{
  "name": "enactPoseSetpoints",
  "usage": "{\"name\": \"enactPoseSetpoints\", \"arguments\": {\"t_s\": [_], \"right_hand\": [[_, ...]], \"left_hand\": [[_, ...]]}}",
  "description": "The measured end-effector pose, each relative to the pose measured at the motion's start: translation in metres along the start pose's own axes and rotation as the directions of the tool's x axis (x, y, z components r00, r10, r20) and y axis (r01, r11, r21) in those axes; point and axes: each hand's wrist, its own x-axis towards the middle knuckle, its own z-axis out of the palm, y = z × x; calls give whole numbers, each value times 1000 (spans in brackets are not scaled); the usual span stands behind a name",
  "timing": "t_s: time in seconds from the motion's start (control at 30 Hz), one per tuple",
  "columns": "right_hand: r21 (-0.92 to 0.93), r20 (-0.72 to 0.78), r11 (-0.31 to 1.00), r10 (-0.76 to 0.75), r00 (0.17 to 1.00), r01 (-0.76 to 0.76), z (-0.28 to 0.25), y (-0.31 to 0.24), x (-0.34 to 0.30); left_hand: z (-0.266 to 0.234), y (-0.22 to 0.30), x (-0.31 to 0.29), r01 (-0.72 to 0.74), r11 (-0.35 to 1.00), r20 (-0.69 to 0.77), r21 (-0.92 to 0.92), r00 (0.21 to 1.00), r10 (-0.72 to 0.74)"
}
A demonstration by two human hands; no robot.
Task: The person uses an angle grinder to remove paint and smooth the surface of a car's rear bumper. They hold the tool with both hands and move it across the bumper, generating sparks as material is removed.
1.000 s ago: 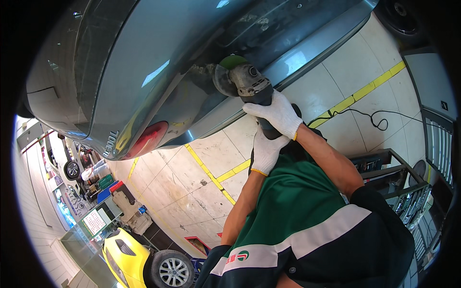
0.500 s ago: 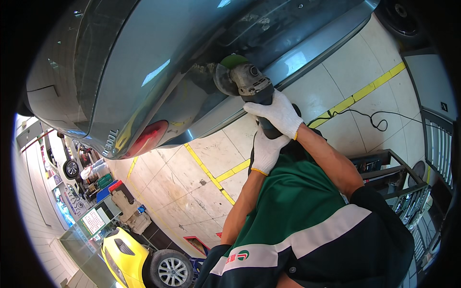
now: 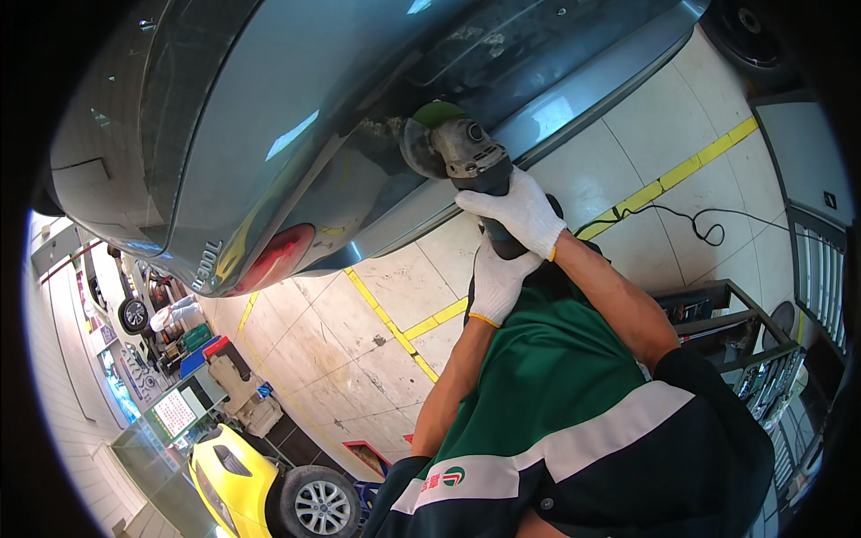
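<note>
Hardly anything has moved since the earlier frames: I see both hands and the grinder (image 3: 471,154) matching their places of half a second ago. It sits at the near edge of the car (image 3: 278,99), its disc (image 3: 419,151) beside a scuffed patch there; whether they touch, I cannot tell. My feed shows the right hand (image 3: 525,215), gloved, wrapped around the grinder's dark body, and the left hand (image 3: 502,282), also gloved, closed on its rear end; I cannot see all the fingers. Grinder and gloves block my view of part of the car's edge.

Right of the car, a black cord (image 3: 704,220) loops over the floor, across yellow tape (image 3: 659,184); farther right stands a metal frame (image 3: 762,363). Below the car, well apart, I get a yellow body part (image 3: 256,484) and a wheel (image 3: 321,504).

Raised lettering (image 3: 208,264) runs on the car by its red taillight (image 3: 278,260). Below the car, the shirt (image 3: 547,359) bears a red-and-green emblem (image 3: 455,476), and a white sign (image 3: 175,412) carries red marks too small to read.
</note>
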Motion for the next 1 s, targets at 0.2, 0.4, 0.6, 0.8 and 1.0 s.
{"name": "enactPoseSetpoints", "arguments": {"t_s": [0.2,0.4,0.6,0.8,1.0], "right_hand": [[2,13,1000,21,1000,-21,-1,-3,-1],[-67,-25,997,-35,999,33,-1,4,3],[-54,-8,998,-19,1000,19,-1,6,3],[-11,-12,1000,-19,1000,19,-1,2,2],[-36,-46,999,-30,998,28,-3,-5,-8]], "left_hand": [[1,4,0,11,1000,5,3,1000,-11],[1,4,0,13,1000,7,-3,1000,-13],[1,3,0,9,1000,14,-16,1000,-8],[2,6,0,12,1000,7,16,1000,-12],[1,7,-1,20,998,53,63,998,-23]]}}
